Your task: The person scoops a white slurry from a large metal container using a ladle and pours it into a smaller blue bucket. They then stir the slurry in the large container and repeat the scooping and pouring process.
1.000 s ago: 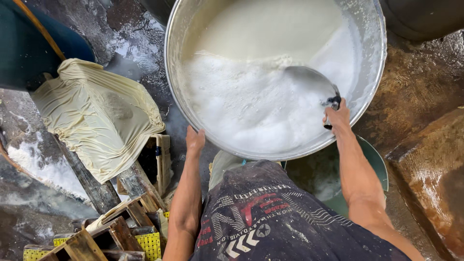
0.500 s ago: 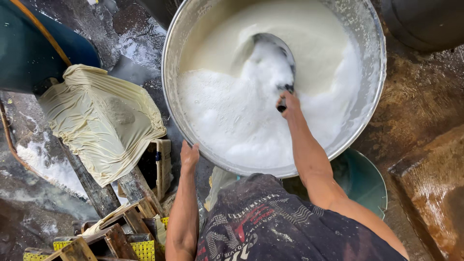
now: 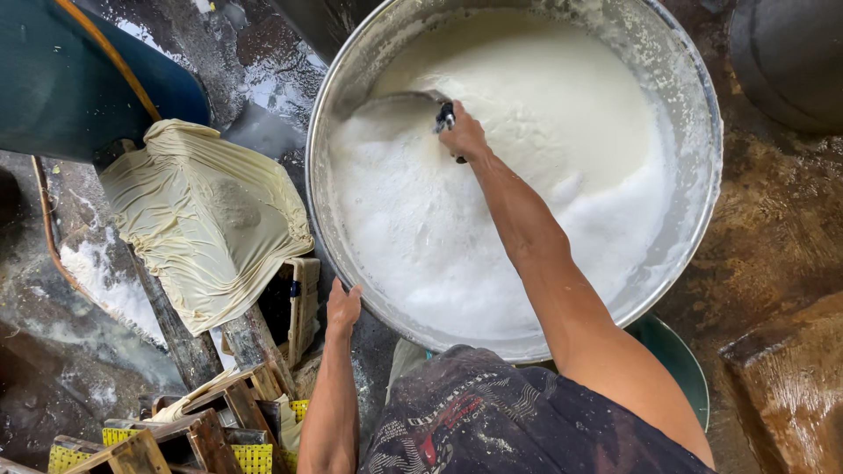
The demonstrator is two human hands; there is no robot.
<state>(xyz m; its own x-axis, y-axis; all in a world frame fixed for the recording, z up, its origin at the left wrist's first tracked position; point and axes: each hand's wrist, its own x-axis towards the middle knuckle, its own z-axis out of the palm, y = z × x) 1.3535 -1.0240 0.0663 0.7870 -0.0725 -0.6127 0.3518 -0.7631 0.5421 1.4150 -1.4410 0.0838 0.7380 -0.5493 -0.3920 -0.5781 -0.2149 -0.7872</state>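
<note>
right hand [image 3: 463, 136] fingers clamped on ladle [image 3: 413, 107] handle in big steel basin [image 3: 702, 132] of foamy white liquid; left hand [image 3: 342, 307] fingers together on rim.

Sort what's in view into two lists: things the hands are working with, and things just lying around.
In use:
- right hand, gripping the dark handle of a ladle
- ladle, its scoop dipped in the foamy white liquid
- big metal basin holding the liquid
- left hand, resting against the basin's rim

Lying about:
- yellowish cloth draped over a frame
- wooden frames
- dark blue barrel
</note>
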